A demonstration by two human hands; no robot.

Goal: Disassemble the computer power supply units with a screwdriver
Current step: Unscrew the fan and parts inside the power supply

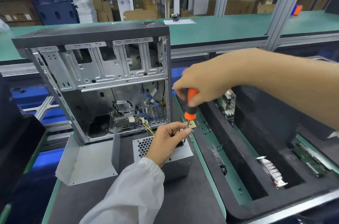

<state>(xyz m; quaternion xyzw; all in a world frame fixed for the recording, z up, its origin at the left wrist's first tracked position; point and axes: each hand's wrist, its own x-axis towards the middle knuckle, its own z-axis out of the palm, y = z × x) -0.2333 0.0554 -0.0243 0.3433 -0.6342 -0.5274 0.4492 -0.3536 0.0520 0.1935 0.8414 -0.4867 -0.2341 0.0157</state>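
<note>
The power supply unit, a grey metal box with a honeycomb grille, stands on the dark mat of the bench, just in front of the open computer case. The left hand, in a white sleeve, reaches from below over the unit's top, its fingers curled and pinched round the metal shank of the screwdriver just above the unit's far corner. The right hand comes in from the right, above the unit, forearm bare and level, wrist bent down, fingers clamped on the orange-and-black handle, which stands nearly upright. Behind the unit, the case stands upright with its side panel off, loose cables inside.
</note>
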